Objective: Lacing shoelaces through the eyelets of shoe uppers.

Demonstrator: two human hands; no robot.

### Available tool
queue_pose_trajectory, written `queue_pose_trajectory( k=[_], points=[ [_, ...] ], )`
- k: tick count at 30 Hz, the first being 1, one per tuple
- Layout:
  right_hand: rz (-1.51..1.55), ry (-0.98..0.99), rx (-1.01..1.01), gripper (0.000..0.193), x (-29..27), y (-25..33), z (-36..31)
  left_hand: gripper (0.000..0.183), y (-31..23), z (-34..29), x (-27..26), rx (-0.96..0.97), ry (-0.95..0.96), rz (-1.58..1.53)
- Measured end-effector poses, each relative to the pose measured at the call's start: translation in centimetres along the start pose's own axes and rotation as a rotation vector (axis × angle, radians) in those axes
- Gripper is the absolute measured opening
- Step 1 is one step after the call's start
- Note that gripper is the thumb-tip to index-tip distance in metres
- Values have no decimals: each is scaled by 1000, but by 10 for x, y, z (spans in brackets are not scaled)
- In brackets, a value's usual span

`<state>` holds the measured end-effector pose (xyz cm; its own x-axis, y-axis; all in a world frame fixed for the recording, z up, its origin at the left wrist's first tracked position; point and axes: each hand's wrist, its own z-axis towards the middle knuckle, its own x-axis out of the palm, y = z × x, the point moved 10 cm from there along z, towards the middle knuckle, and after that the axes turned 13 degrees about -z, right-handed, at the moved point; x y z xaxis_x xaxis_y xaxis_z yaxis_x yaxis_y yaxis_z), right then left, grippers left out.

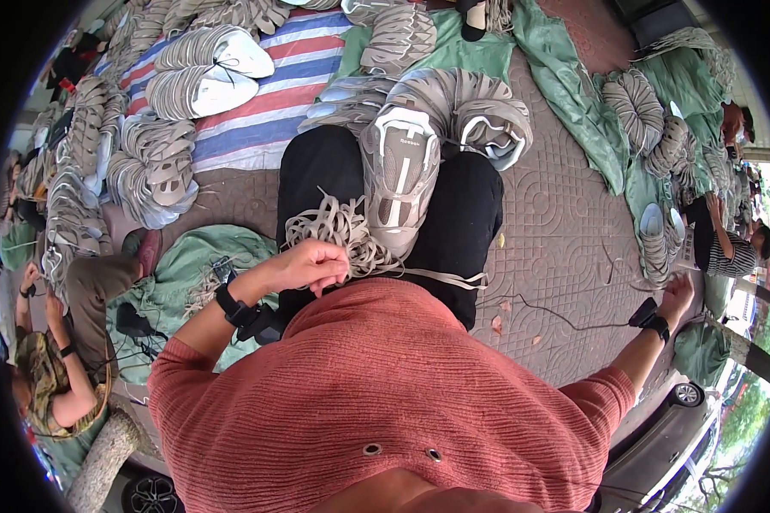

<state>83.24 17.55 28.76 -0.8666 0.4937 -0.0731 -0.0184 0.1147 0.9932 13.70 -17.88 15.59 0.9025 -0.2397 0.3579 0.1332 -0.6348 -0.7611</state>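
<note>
A beige and grey shoe upper (402, 171) with white trim stands between my knees, its toe toward me. Beside its toe, a tangled bundle of beige shoelaces (338, 231) lies on my left thigh. My left hand (310, 265) is closed, its curled fingers right against the bundle; whether a lace is inside them cannot be seen. Across my lap runs a loose pair of lace ends (449, 278). Far out to the right, my right hand (678, 297) is held away from the shoe with its fingers bent together. What it pinches, if anything, is too small to make out.
Stacked shoe uppers (470, 107) curve beyond my knees. More stacks (210, 73) lie on a striped sheet (257, 128) at far left. Green tarps (573, 94) cover patterned paving (565, 231). A person (60, 376) sits at left, another (731, 248) at right.
</note>
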Motion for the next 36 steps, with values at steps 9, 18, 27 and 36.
queue_pose_trajectory(
  k=[9, 18, 27, 36],
  points=[
    [-1371, 677, -1072, 5, 325, -36, -272, 33, -70, -1, 10, 452, -316, 1397],
    [-742, 1221, -643, 11, 421, -103, -420, 34, -47, -29, 18, 146, 166, 1064],
    [-744, 980, -987, 10, 438, -107, -434, 19, -111, 74, -52, 573, -527, 807],
    [-847, 923, -775, 10, 434, -119, -422, 16, -104, 100, -66, 416, -685, 818]
  ],
)
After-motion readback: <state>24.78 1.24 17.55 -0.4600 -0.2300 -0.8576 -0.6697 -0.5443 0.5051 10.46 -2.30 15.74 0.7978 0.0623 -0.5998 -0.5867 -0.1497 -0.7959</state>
